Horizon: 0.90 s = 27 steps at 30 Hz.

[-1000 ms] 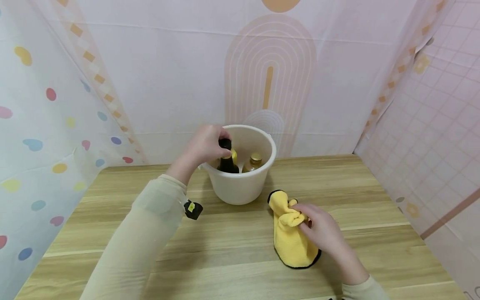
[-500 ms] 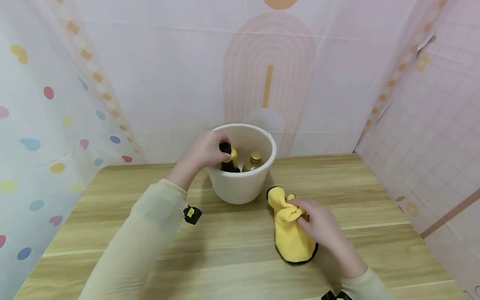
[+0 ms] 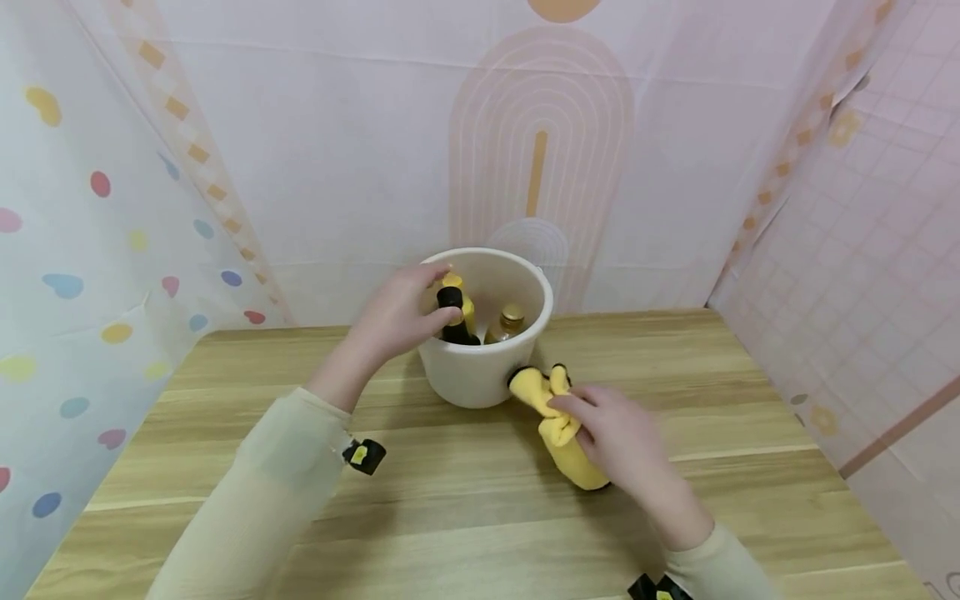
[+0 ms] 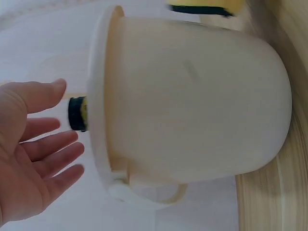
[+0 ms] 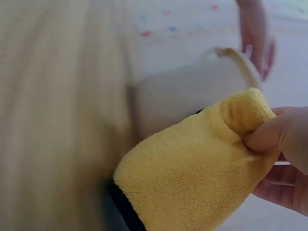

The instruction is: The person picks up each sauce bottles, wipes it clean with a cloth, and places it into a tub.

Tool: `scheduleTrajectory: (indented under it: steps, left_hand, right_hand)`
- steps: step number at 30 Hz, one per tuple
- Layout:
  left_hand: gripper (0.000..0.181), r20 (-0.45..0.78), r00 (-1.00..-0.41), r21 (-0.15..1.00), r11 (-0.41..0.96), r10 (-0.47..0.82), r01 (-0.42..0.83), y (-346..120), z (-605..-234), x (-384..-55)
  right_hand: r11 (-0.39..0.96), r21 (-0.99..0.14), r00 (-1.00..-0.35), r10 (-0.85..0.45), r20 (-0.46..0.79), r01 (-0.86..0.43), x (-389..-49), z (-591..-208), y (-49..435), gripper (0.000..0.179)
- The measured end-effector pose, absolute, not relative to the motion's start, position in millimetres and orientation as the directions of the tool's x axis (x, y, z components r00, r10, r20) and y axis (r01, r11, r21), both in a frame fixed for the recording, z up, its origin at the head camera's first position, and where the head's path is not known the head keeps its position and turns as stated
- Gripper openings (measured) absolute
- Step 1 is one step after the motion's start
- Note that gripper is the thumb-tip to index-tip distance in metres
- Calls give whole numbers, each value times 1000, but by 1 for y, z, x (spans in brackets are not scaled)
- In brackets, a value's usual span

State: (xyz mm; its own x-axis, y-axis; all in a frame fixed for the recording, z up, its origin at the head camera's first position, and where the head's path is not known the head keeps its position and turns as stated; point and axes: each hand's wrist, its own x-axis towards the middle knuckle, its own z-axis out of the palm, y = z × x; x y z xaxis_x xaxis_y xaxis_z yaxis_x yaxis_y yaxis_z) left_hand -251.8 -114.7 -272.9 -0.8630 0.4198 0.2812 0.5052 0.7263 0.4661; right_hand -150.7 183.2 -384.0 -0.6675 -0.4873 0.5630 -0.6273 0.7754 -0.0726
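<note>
A white bucket [image 3: 480, 375] stands on the wooden table, with several bottles inside. One is a dark bottle with a black cap [image 3: 450, 297]; behind it shows something yellow [image 3: 453, 280], and to its right is a clear bottle with a gold cap [image 3: 512, 313]. My left hand [image 3: 397, 312] is at the bucket's left rim, its fingers spread around the black cap; the left wrist view shows a gap between fingers and cap. My right hand [image 3: 618, 433] pinches a yellow cloth with black edging [image 5: 192, 168], bunched up, just in front of the bucket's right side.
The wooden table [image 3: 465, 517] spreads around the bucket and ends at a patterned curtain [image 3: 337, 167] behind. More curtain hangs at the left and right. A bucket handle [image 4: 159, 199] hangs at the bucket's side.
My left hand has let go of the black-capped bottle and its fingers have spread. My right hand has lifted the yellow cloth and carried it leftward toward the bucket.
</note>
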Motion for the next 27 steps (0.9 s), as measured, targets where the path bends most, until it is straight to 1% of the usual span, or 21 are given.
scheduleTrajectory:
  steps: [2,5,9,13,17,19,22,25,27]
  left_hand:
    - [65,309,-866,483,719,394,499,-118,-273,-244]
    - [66,367,-853,471,716,371,515,-122,-274,-233]
    - [66,458,-806,415,712,374,567,-127,-279,-219]
    - [65,525,-759,373,698,385,612,-132,-289,-204]
    - [65,541,-751,366,697,380,616,-141,-299,-190]
    - [65,533,-757,368,703,377,609,-146,-304,-184]
    - [64,507,-776,370,718,376,590,-154,-312,-175]
    - [62,482,-791,361,737,377,571,-162,-320,-166]
    - [61,476,-794,348,748,379,566,-166,-325,-161]
  right_hand:
    - [760,-56,-663,-525,533,-647,-149,-392,177,42]
    - [728,-54,-651,-575,496,-684,-147,-401,168,43]
    - [678,-107,-651,-633,419,-728,-146,-406,158,48]
    - [644,-163,-660,-694,286,-748,-145,-405,150,49]
    - [606,-198,-637,-745,197,-770,-142,-406,149,48]
    - [586,-225,-625,-760,180,-778,-142,-407,151,47]
    - [570,-268,-623,-759,191,-776,-143,-406,159,42]
    - [582,-315,-655,-720,229,-750,-145,-399,170,39]
    - [589,-341,-677,-679,283,-733,-147,-393,178,38]
